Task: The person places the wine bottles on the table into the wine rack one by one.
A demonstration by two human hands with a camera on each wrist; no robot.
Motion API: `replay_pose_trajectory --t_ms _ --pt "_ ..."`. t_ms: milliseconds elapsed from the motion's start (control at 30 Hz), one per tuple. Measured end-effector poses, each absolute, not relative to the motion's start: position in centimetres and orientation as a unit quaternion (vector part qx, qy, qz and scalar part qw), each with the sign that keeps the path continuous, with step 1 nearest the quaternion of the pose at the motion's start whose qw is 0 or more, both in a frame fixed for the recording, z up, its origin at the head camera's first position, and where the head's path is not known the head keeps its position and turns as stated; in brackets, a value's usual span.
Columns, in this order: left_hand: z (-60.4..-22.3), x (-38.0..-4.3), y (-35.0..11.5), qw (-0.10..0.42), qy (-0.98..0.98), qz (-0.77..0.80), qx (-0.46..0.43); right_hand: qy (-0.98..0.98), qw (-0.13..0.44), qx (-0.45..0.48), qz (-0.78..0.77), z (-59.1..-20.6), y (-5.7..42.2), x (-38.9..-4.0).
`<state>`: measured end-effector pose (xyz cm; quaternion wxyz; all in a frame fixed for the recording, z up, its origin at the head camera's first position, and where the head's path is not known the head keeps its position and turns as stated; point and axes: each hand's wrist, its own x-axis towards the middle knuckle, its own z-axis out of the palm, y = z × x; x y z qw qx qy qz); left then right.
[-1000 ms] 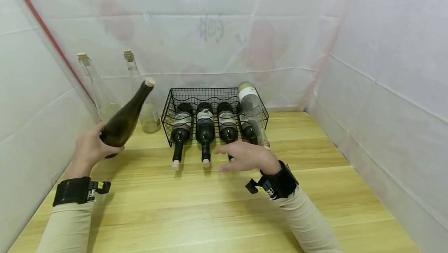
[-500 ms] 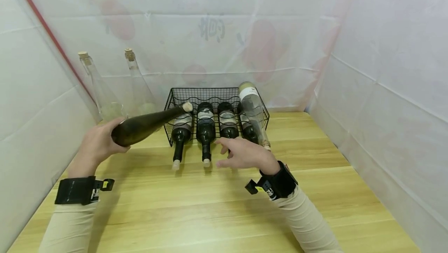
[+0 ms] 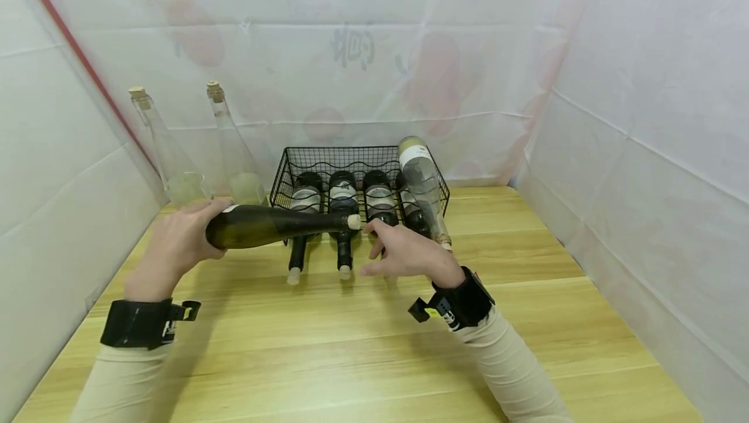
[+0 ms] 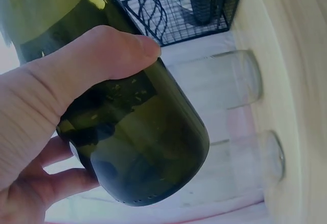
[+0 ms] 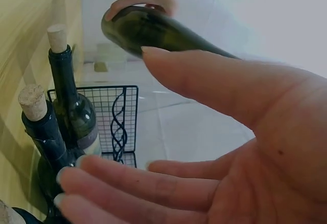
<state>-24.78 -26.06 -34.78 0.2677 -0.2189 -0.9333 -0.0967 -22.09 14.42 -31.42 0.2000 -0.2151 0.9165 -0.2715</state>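
My left hand (image 3: 180,241) grips a dark green wine bottle (image 3: 275,225) near its base, holding it almost level above the table with the corked neck pointing right. In the left wrist view the thumb lies across the green glass (image 4: 153,132). My right hand (image 3: 409,253) is empty, its fingers spread beside the cork end. Whether it touches the cork I cannot tell. Behind stands a black wire rack (image 3: 342,153) with several dark corked bottles (image 3: 297,247) lying in its lower row. A clear bottle (image 3: 422,179) lies on top at the right end, neck toward me.
Two clear corked bottles (image 3: 236,150) stand upright at the back left of the wooden table (image 3: 328,358). White cloth walls (image 3: 486,52) enclose the back and both sides.
My left hand has tipped the dark green bottle from steeply slanted to nearly level and moved it right. Its cork end now lies near my right fingers. The right hand has barely moved.
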Motion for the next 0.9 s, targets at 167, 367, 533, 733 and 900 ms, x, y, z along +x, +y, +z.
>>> replay_pose_trajectory --t_ms 167,367,533,733,900 --pt "-34.1 -24.3 -24.7 0.241 -0.942 -0.073 -0.222 0.914 0.197 -0.209 -0.286 -31.3 14.4 -22.1" --pt "-34.2 -24.2 -23.7 0.238 -0.942 -0.037 -0.234 0.914 0.184 -0.225 -0.282 -31.6 14.2 -22.0" --pt "-34.4 -23.9 -23.0 0.235 -0.942 -0.016 -0.237 0.926 0.176 -0.227 -0.245 -32.0 13.5 -21.9" --pt "-34.6 -23.8 -22.0 0.254 -0.933 0.006 -0.257 0.925 0.194 -0.226 -0.237 -32.9 12.7 -21.9" --pt "-34.7 -23.6 -21.3 0.258 -0.929 0.014 -0.265 0.926 0.205 -0.231 -0.217 -33.5 12.1 -21.8"
